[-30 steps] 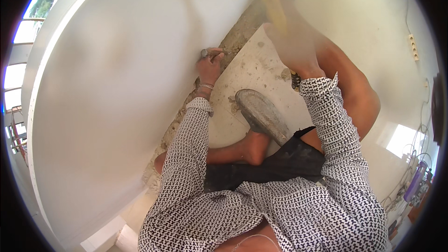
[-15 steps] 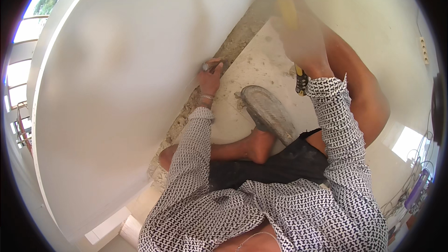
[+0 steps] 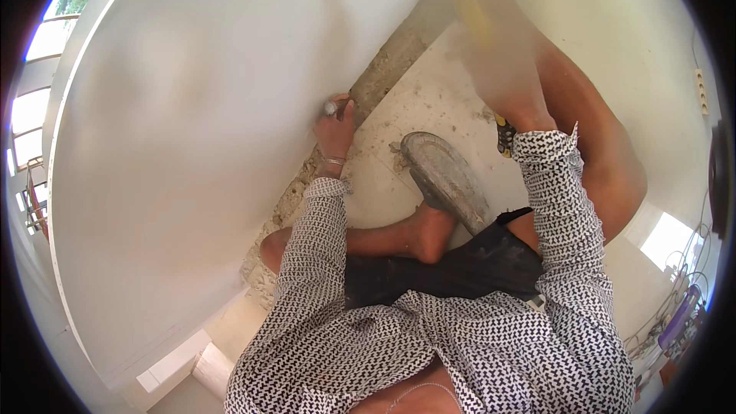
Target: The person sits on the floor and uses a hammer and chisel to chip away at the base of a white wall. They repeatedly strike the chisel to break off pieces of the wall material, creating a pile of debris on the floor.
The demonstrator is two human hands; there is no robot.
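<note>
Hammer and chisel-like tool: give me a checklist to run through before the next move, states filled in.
1. The hammer in the right hand: ok.
2. The chisel-like tool in the left hand, metal end exposed: ok.
3. The left hand apart from the hammer: ok.
4. Tool tip set against the rough strip: cannot tell, tip not visible.
5. Finger placement on the hammer handle: cannot tell, blurred.
6. Gloves worn: not ok, bare hands.

Shirt (image 3: 460, 330) was black-and-white patterned | bracelets (image 3: 333, 160) behind left fingers (image 3: 349, 110) looked silvery | legwear (image 3: 445, 274) was black | neck chain (image 3: 420, 389) was thin
</note>
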